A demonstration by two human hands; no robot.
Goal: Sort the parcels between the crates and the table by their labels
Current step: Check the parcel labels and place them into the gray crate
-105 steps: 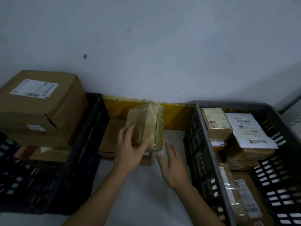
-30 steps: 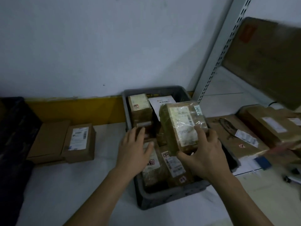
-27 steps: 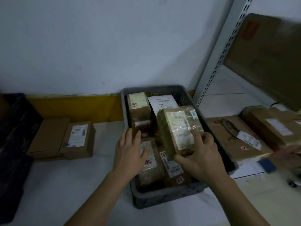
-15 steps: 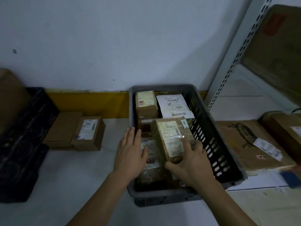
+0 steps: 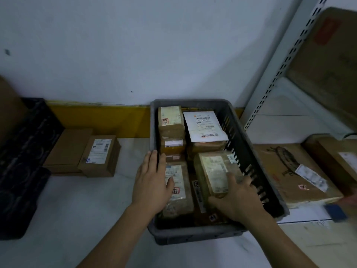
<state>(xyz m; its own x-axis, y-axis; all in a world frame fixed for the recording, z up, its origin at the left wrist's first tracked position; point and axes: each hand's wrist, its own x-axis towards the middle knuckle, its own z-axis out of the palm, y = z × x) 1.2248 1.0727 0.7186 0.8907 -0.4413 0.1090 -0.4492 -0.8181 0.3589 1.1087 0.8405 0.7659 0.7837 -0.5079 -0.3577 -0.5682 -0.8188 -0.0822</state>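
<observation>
Right hand point(image 5: 234, 198) grips the taped parcel point(image 5: 216, 173) inside the grey crate point(image 5: 193, 234) (right half, atop other parcels), left hand point(image 5: 152, 182) spread flat over the crate's left rim, on the worktop point(image 5: 77, 209).

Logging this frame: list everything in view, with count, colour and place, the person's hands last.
grey crate: one, grey plastic, centre of the table.
parcels in the grey crate: at least six, brown, tape-wrapped, with white labels; more may be hidden beneath.
tape-wrapped parcel: one, brown, near right of the crate, under the right hand.
black crate: one, black, left edge.
small labelled box: one, brown, on the table between the crates.
flat box: at least one, plain brown, beside and partly under it.
large cartons: at least two, brown, right of the grey crate.
shelf upright: one, white, upper right.
table: one, white.
left hand: flat, over the crate's left rim.
right hand: fingers curled round the tape-wrapped parcel.
</observation>
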